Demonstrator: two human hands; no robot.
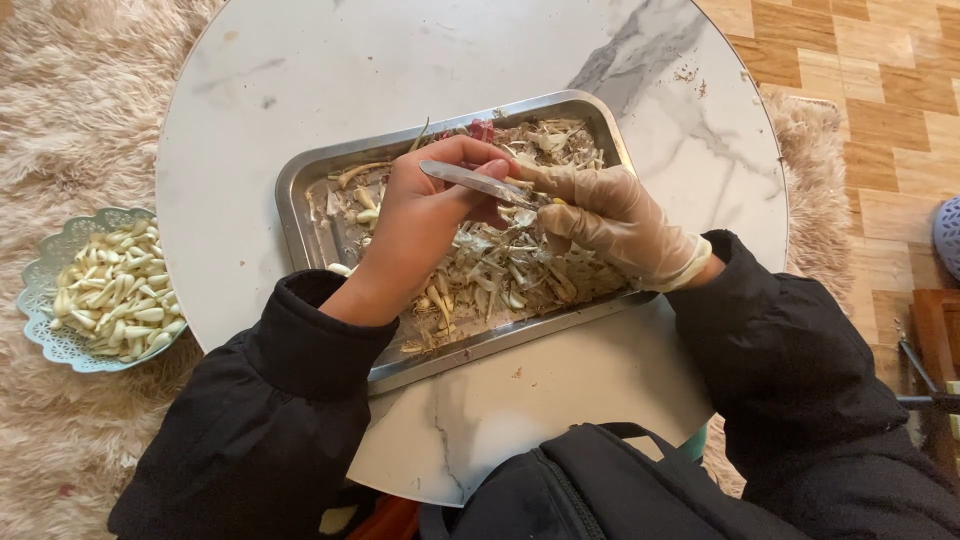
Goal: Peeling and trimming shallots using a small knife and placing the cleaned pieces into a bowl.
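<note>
The left hand (420, 215) pinches metal tweezers (478, 184); the gloved right hand (605, 222) curls around a small peel, over a tray (300, 180) (full of peels) on a round marble table (250, 120). Fluffy rug (60, 100) left of both.

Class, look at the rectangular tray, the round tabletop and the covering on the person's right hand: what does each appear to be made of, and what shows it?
The rectangular grey tray looks like brushed metal, probably steel: dull sheen, rolled rim. The round white tabletop looks like marble or a marble-print laminate: grey veins, smooth gloss. The right hand wears a thin translucent glove, likely plastic or vinyl: wrinkled and see-through.
</note>
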